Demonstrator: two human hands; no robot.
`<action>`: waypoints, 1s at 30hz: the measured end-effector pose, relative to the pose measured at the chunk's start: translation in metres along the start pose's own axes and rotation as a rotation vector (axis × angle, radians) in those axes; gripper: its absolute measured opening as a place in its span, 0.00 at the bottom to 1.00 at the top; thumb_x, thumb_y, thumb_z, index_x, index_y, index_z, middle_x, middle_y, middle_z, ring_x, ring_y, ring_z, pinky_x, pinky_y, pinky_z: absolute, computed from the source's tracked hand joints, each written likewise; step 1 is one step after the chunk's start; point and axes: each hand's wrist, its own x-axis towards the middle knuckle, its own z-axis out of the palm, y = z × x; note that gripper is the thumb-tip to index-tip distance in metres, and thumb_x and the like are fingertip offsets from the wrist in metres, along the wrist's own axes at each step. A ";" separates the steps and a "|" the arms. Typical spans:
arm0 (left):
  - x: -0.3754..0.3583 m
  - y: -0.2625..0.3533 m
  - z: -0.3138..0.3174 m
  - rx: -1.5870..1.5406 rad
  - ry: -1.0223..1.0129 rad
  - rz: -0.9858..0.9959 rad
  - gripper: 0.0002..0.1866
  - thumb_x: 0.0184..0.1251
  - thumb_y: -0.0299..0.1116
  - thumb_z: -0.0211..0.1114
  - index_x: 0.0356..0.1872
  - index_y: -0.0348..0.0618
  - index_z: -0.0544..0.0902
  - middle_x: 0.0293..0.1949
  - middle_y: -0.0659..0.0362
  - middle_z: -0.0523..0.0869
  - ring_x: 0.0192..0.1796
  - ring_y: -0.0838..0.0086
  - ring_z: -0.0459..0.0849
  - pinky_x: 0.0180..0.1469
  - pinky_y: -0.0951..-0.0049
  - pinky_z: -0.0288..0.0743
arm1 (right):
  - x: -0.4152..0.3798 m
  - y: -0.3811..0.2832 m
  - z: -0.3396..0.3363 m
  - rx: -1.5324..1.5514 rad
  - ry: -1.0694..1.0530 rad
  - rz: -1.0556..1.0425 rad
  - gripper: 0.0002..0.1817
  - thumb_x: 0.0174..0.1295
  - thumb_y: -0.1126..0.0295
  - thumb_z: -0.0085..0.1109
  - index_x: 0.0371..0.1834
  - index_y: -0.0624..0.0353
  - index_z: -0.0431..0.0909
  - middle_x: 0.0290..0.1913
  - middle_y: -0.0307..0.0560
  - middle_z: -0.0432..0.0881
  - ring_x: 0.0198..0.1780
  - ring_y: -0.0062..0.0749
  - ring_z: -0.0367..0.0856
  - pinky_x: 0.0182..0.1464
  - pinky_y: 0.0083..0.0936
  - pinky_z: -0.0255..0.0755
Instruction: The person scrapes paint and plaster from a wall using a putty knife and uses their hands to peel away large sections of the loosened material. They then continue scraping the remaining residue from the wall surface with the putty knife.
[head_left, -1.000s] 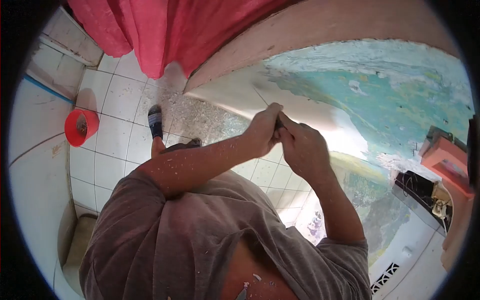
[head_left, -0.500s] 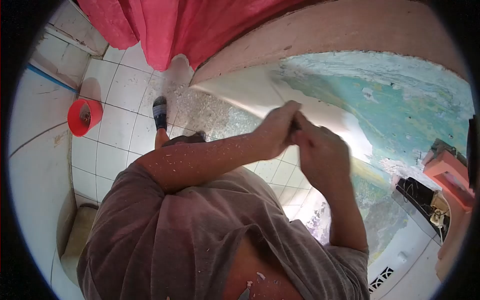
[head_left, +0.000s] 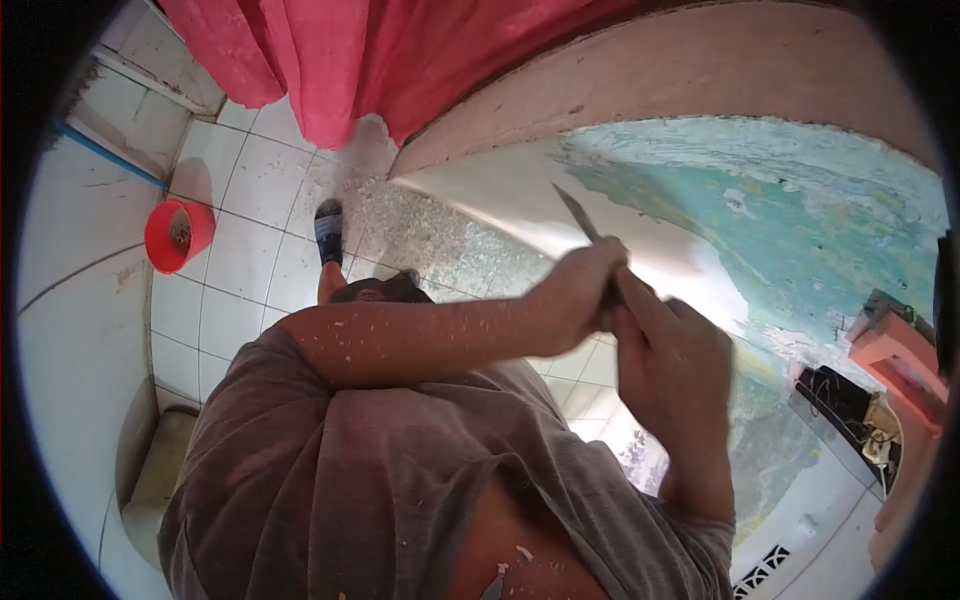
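Note:
A narrow, pointed metal knife (head_left: 577,212) sticks out above my hands, its tip toward the upper left, in front of the wall. My left hand (head_left: 572,298) is closed around its handle end, which the fingers hide. My right hand (head_left: 678,362) presses against the left from the right, its fingers bent around the same grip. Pale flakes speckle my left forearm and the grey shirt. Right beside the hands is a wall (head_left: 690,215) with patchy green, white and pale blue paint.
A red bucket (head_left: 163,240) with bits inside stands on the tiled floor (head_left: 262,185) at the left. A pink curtain (head_left: 320,65) hangs at the top. At the right are a pink frame-like ledge (head_left: 893,350) and a black device with cables (head_left: 838,395).
Both hands have moved slightly down and right. The blade, blurred before, now shows clearly, pointing up and left.

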 end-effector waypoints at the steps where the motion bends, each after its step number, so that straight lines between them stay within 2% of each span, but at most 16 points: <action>1: -0.013 0.003 0.017 0.013 -0.033 -0.057 0.11 0.70 0.38 0.53 0.35 0.42 0.77 0.34 0.54 0.85 0.38 0.70 0.83 0.39 0.70 0.78 | -0.010 -0.004 -0.016 -0.002 0.048 0.006 0.16 0.63 0.69 0.58 0.54 0.52 0.83 0.23 0.53 0.81 0.26 0.50 0.82 0.30 0.44 0.75; 2: -0.018 0.006 0.026 0.027 -0.066 -0.113 0.11 0.70 0.38 0.53 0.35 0.41 0.77 0.34 0.54 0.85 0.38 0.69 0.83 0.39 0.70 0.78 | -0.014 -0.005 -0.022 -0.004 0.097 0.010 0.15 0.63 0.69 0.59 0.53 0.52 0.84 0.23 0.53 0.80 0.26 0.49 0.81 0.29 0.44 0.75; 3: -0.001 -0.002 0.013 0.102 0.001 0.116 0.11 0.70 0.37 0.54 0.34 0.40 0.77 0.34 0.54 0.85 0.38 0.69 0.83 0.39 0.70 0.78 | -0.006 -0.005 -0.009 -0.053 0.185 -0.053 0.14 0.63 0.69 0.59 0.52 0.53 0.84 0.23 0.52 0.81 0.25 0.48 0.82 0.29 0.44 0.75; 4: 0.051 -0.005 -0.046 0.477 -0.067 0.407 0.11 0.69 0.37 0.55 0.32 0.40 0.77 0.33 0.53 0.84 0.37 0.71 0.82 0.38 0.71 0.79 | 0.016 -0.003 0.015 -0.143 0.028 0.055 0.12 0.64 0.67 0.57 0.49 0.54 0.84 0.23 0.53 0.81 0.26 0.51 0.83 0.30 0.46 0.75; 6: 0.060 0.013 -0.083 0.754 -0.082 0.553 0.10 0.68 0.36 0.57 0.32 0.40 0.77 0.30 0.53 0.83 0.35 0.71 0.83 0.40 0.68 0.80 | 0.042 0.027 0.077 -0.146 -0.128 0.036 0.14 0.66 0.63 0.53 0.48 0.54 0.83 0.25 0.56 0.82 0.28 0.53 0.83 0.31 0.48 0.75; 8: 0.081 0.013 -0.113 -0.042 0.057 0.004 0.11 0.67 0.38 0.59 0.31 0.42 0.77 0.28 0.56 0.82 0.34 0.70 0.83 0.39 0.68 0.80 | 0.042 0.018 0.092 -0.032 -0.091 0.067 0.13 0.65 0.65 0.54 0.49 0.55 0.82 0.27 0.57 0.82 0.33 0.53 0.83 0.36 0.46 0.78; 11: 0.034 0.016 -0.077 0.060 0.070 -0.003 0.11 0.73 0.38 0.53 0.35 0.43 0.78 0.32 0.59 0.83 0.35 0.70 0.84 0.40 0.67 0.81 | 0.013 0.029 0.087 0.226 0.021 0.026 0.14 0.63 0.67 0.58 0.47 0.64 0.79 0.34 0.59 0.85 0.36 0.49 0.87 0.38 0.42 0.80; 13: 0.027 0.014 -0.066 0.092 -0.037 -0.007 0.15 0.77 0.37 0.45 0.46 0.42 0.79 0.41 0.58 0.84 0.42 0.70 0.84 0.46 0.65 0.82 | -0.005 0.043 0.100 0.861 0.376 0.095 0.20 0.60 0.67 0.68 0.52 0.66 0.79 0.37 0.55 0.84 0.41 0.41 0.86 0.44 0.35 0.79; 14: 0.023 0.010 -0.058 0.119 -0.034 -0.012 0.15 0.77 0.37 0.45 0.46 0.42 0.79 0.41 0.58 0.84 0.42 0.70 0.84 0.46 0.65 0.82 | -0.014 0.047 0.108 0.875 0.400 0.099 0.20 0.60 0.67 0.68 0.52 0.66 0.79 0.37 0.55 0.84 0.41 0.41 0.86 0.44 0.35 0.79; 17: 0.004 0.002 -0.019 0.283 0.032 -0.122 0.21 0.79 0.42 0.42 0.59 0.42 0.76 0.52 0.55 0.81 0.54 0.66 0.81 0.58 0.60 0.77 | -0.032 0.043 0.122 1.152 0.609 0.110 0.23 0.57 0.64 0.73 0.53 0.63 0.81 0.46 0.50 0.80 0.50 0.37 0.80 0.53 0.29 0.73; 20: 0.001 0.004 -0.012 0.424 0.056 -0.131 0.20 0.80 0.41 0.42 0.61 0.43 0.75 0.52 0.56 0.81 0.53 0.65 0.82 0.59 0.57 0.77 | -0.034 0.037 0.126 1.135 0.750 0.086 0.22 0.57 0.63 0.73 0.51 0.64 0.81 0.47 0.51 0.80 0.52 0.37 0.79 0.56 0.31 0.71; 21: 0.000 0.006 -0.010 0.521 0.045 -0.137 0.24 0.81 0.50 0.43 0.64 0.44 0.73 0.54 0.55 0.80 0.54 0.65 0.82 0.55 0.58 0.78 | -0.032 0.034 0.125 1.323 0.769 0.139 0.19 0.59 0.64 0.72 0.49 0.64 0.81 0.49 0.52 0.80 0.53 0.38 0.79 0.60 0.33 0.69; 22: -0.003 0.012 -0.008 0.553 0.050 -0.160 0.24 0.81 0.50 0.43 0.64 0.44 0.73 0.54 0.55 0.80 0.54 0.65 0.82 0.55 0.58 0.78 | -0.028 0.029 0.118 1.702 0.772 0.159 0.14 0.61 0.67 0.69 0.45 0.63 0.80 0.50 0.55 0.81 0.54 0.40 0.79 0.61 0.35 0.68; 25: -0.017 0.036 0.009 0.650 -0.107 -0.339 0.38 0.73 0.70 0.42 0.64 0.45 0.72 0.56 0.55 0.80 0.55 0.63 0.82 0.46 0.64 0.75 | -0.022 0.036 0.104 2.239 0.869 0.081 0.06 0.63 0.74 0.64 0.39 0.60 0.76 0.49 0.57 0.83 0.54 0.43 0.80 0.62 0.40 0.68; 28: -0.024 0.047 0.018 0.746 0.053 -0.462 0.39 0.73 0.70 0.41 0.63 0.44 0.72 0.54 0.55 0.80 0.54 0.63 0.82 0.48 0.64 0.76 | -0.015 0.026 0.101 2.154 1.043 -0.068 0.08 0.62 0.75 0.64 0.37 0.56 0.73 0.40 0.51 0.82 0.49 0.41 0.80 0.65 0.49 0.65; 30: -0.026 0.058 0.018 0.738 0.032 -0.529 0.35 0.76 0.66 0.40 0.61 0.44 0.72 0.52 0.56 0.80 0.54 0.65 0.81 0.51 0.63 0.76 | -0.015 0.000 0.092 2.055 1.076 -0.064 0.11 0.61 0.73 0.67 0.34 0.54 0.71 0.35 0.47 0.79 0.46 0.39 0.80 0.66 0.51 0.64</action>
